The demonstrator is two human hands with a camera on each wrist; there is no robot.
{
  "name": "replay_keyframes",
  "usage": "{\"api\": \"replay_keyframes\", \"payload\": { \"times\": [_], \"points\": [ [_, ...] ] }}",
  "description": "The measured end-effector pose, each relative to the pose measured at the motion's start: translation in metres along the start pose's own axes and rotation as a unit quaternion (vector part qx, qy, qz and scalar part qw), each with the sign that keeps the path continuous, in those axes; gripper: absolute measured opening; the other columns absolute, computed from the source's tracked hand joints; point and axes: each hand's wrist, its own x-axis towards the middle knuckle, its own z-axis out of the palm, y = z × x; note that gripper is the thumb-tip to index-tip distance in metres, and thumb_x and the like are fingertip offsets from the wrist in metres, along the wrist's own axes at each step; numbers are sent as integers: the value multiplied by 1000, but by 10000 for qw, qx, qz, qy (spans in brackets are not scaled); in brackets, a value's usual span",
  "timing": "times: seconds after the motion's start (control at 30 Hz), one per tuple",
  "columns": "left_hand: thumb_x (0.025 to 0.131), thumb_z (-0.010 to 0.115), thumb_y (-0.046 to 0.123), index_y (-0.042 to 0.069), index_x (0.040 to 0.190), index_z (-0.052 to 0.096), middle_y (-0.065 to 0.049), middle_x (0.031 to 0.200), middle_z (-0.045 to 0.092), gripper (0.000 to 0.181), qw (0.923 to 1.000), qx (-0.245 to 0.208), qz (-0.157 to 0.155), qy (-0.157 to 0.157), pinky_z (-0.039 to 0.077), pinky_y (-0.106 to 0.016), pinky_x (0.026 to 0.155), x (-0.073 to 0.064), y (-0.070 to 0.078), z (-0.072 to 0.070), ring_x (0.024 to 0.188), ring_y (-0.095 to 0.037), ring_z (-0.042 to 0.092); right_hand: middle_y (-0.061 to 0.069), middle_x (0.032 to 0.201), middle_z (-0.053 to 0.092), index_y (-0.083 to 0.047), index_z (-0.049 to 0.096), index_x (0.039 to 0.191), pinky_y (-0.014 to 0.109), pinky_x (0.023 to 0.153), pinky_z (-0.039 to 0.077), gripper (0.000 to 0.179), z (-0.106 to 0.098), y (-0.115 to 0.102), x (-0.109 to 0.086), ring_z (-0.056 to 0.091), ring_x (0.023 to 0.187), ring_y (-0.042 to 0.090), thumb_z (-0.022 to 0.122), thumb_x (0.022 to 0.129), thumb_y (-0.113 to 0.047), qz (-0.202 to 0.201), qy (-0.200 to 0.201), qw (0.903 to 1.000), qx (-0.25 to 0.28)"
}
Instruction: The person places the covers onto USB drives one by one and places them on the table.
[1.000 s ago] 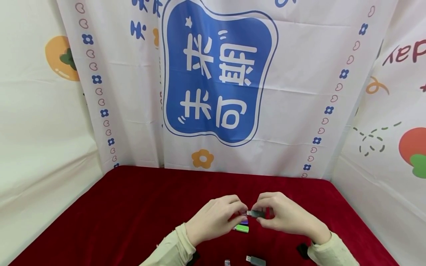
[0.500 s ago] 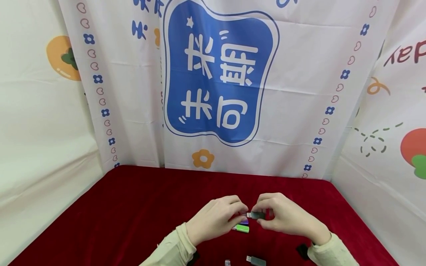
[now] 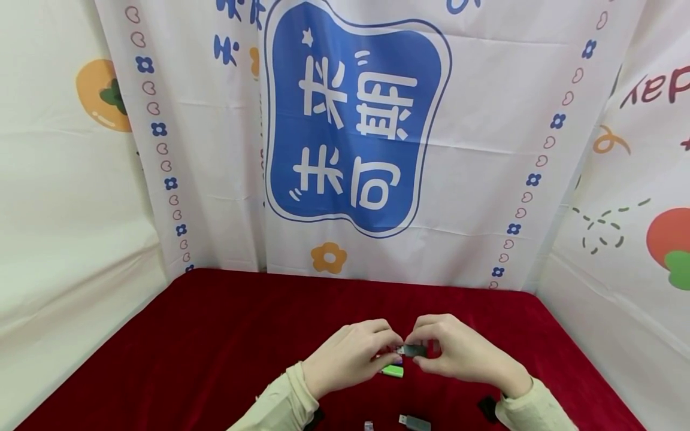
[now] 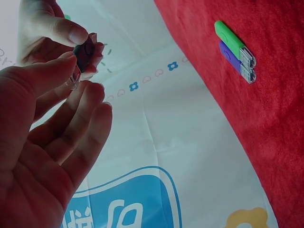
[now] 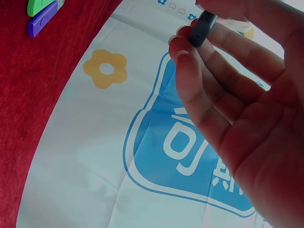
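My right hand (image 3: 458,350) pinches a dark grey USB stick (image 3: 415,351) between thumb and fingers, its metal plug pointing left. Facing it, my left hand (image 3: 350,358) pinches a small clear cap (image 4: 75,78) at the plug end. In the left wrist view the cap lies around or against the plug; how far it is on, I cannot tell. Below the hands, a green USB stick (image 4: 229,35) and a purple USB stick (image 4: 231,53) lie side by side on the red cloth, both with clear caps on.
Nearer to me on the red cloth (image 3: 215,347) lie another grey USB stick (image 3: 415,422) with its plug bare and a loose clear cap (image 3: 369,425). A dark object (image 3: 487,408) shows beside the right sleeve. White printed curtains (image 3: 474,179) enclose the table's back and sides.
My hands have come slightly closer together. The grey USB stick has shifted a little left, and its plug now meets the clear cap in my left fingers.
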Motion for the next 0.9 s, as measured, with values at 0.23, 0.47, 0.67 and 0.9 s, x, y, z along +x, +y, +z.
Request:
{"api": "replay_keyframes", "payload": {
  "times": [0.23, 0.47, 0.67, 0.9],
  "points": [
    [89, 76, 24, 12, 98, 71, 4, 89, 62, 16, 9995, 282, -121, 68, 39, -5, 63, 0, 0, 1, 71, 1, 52, -13, 86, 60, -18, 74, 96, 24, 55, 50, 26, 1, -1, -2, 56, 71, 5, 77, 78, 0, 32, 30, 10000, -19],
    [91, 74, 26, 13, 93, 71, 6, 83, 60, 13, 9990, 393, -199, 87, 37, -5, 59, 0, -1, 0, 67, 3, 47, -13, 88, 60, -19, 73, 97, 23, 56, 49, 26, 0, -2, -2, 56, 70, 5, 78, 79, -1, 4, 168, 9999, -28],
    [93, 71, 26, 13, 96, 72, 6, 83, 59, 14, 9987, 472, -194, 74, 37, -5, 61, 0, -2, -1, 67, 2, 45, -12, 89, 61, -19, 72, 97, 21, 55, 49, 26, 0, -3, 0, 57, 69, 6, 79, 79, -2, -98, 387, 9992, 23],
    [92, 72, 23, 11, 98, 72, 6, 82, 58, 13, 9991, 411, -59, 102, 37, -5, 61, 1, -3, -4, 67, 1, 45, -10, 92, 62, -14, 75, 100, 21, 57, 50, 28, 2, -4, 1, 56, 71, 6, 80, 78, 1, -347, 519, 9980, 1]
  ]
}}
